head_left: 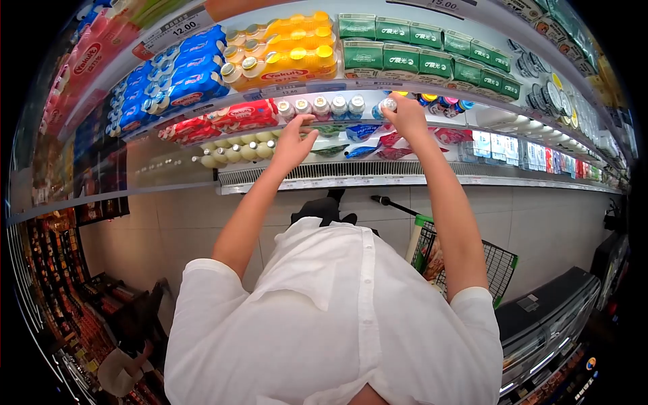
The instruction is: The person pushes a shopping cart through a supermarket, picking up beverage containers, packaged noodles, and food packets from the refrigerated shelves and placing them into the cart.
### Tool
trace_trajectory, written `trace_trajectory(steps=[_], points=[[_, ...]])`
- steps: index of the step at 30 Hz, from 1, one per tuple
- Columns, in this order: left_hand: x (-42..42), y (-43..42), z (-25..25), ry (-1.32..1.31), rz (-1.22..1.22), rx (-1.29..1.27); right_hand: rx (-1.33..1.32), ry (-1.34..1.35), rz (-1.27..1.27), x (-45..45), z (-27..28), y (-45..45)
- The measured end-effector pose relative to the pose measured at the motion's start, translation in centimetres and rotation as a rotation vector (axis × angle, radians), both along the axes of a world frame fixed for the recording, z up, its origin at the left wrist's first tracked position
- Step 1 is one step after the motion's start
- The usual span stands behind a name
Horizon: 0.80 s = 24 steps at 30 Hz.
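Note:
My right hand [408, 116] reaches into the refrigerated shelf, its fingers closed around the top of a small bottle [387, 105] with a pale cap; the label is mostly hidden. To its left stands a row of white-capped bottles [321, 106]. My left hand [295, 143] is in front of that row, thumb and fingers apart, with nothing visible in it. Bottles with yellow, pink and blue caps [448, 102] stand right of my right hand. Below the hands lie blue pouches [362, 131] and pink pouches [391, 140].
Yellow Yakult packs [283, 64], blue packs [185, 77] and green cartons [401, 59] fill the shelf above. Red Yakult packs [246, 115] sit at the left. A vented shelf edge [317, 177] runs below. A green-handled shopping cart [501, 270] stands at my right side.

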<state>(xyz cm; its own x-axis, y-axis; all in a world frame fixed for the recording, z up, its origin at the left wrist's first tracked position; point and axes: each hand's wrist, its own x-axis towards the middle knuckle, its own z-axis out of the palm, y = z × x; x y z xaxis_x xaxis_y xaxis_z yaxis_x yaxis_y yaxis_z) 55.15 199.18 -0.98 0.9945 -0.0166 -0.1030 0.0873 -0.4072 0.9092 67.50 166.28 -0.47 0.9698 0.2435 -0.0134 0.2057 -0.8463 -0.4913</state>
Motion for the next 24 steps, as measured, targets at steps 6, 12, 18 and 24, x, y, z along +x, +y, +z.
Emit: trace_trajectory(steps=[6,12,18,24], points=[[2.6,6.6,-0.4,-0.078,0.246,0.127,-0.192,-0.062,0.150,5.1,-6.3,1.4],[4.0,9.2,-1.2,-0.049,0.292,0.135,-0.220,-0.164,0.228,6.8,-8.2,2.7],[5.8,10.1,-3.0,-0.120,0.153,0.344,-0.404,0.547,0.243,7.5,-2.7,4.1],[8.0,10.2,-2.5,0.070,0.023,0.571,-0.405,0.402,0.258,6.7,-3.6,3.9]])
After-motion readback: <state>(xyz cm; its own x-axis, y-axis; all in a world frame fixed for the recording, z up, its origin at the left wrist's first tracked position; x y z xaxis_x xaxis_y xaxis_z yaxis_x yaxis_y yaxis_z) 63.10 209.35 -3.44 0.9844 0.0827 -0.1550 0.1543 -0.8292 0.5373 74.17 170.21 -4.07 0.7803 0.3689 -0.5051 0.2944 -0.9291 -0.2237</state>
